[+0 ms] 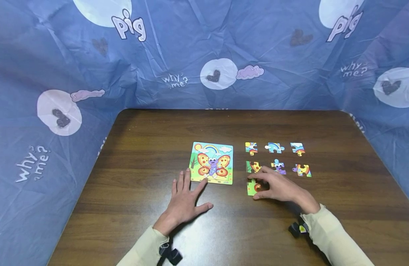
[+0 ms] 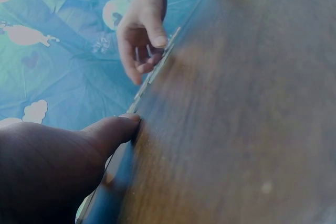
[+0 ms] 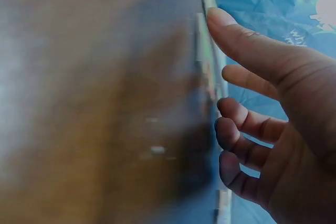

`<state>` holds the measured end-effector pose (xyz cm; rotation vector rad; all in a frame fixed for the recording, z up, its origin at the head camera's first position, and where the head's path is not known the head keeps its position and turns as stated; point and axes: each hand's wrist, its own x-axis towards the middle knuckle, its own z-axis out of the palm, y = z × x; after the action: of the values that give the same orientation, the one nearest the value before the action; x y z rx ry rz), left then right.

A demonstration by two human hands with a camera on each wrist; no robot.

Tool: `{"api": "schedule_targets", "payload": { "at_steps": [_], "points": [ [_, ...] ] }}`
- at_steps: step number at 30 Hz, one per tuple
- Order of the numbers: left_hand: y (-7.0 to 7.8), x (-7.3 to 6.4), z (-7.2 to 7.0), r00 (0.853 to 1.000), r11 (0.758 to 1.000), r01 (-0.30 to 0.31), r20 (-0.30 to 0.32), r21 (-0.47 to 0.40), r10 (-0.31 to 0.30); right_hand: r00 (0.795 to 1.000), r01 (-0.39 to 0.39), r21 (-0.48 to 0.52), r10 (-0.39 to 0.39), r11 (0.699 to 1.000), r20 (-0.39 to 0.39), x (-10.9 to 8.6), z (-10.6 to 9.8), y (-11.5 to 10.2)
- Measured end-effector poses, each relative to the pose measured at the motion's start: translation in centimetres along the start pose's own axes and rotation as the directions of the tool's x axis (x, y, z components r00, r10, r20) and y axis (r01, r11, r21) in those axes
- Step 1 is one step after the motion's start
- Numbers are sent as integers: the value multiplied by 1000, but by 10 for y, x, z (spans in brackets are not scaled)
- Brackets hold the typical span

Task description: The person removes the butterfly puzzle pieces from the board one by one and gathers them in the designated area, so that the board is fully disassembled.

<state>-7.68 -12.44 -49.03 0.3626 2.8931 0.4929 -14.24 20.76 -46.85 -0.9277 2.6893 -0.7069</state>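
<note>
In the head view, a square butterfly picture board [image 1: 212, 162] lies flat on the table. My left hand [image 1: 184, 203] rests with spread fingers at its lower left, index fingertip on its bottom edge. My right hand [image 1: 279, 184] holds a green puzzle piece [image 1: 251, 189] with a red swirl between thumb and bent index finger, thumb at the near edge. Part of that piece is hidden by the fingers. Just above is a tree-and-wing piece [image 1: 252, 166]; the butterfly-face piece [image 1: 279, 168] is partly covered by the right hand. The right wrist view shows the thumb and curled fingers [image 3: 233, 132] close up.
Loose pieces lie in rows: a sun piece [image 1: 251, 147], a rainbow piece [image 1: 275, 147], a cloud piece [image 1: 298, 148] and a yellow wing piece [image 1: 302, 170]. The brown wooden table [image 1: 151, 136] meets a blue printed cloth [image 1: 178, 44] at the back and sides.
</note>
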Motion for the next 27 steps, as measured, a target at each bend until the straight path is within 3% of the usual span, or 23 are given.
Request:
{"api": "schedule_targets", "payload": {
  "at_steps": [6,12,20,27],
  "points": [
    [-1,0,0,1000,1000,2,-1,0,-2,997,-3,-14,2,1000,-72,17,-14,-12],
    [-3,-1,0,1000,1000,-4,-6,-2,4,996,5,-17,-6,1000,-85,52,-16,-42],
    [-3,-2,-1,1000,1000,-14,-19,15,15,1000,13,2,-13,1000,-8,103,13,-83],
    [-4,-1,1,999,1000,-27,-37,12,27,994,-78,-11,79,997,76,117,38,-92]
  ]
}}
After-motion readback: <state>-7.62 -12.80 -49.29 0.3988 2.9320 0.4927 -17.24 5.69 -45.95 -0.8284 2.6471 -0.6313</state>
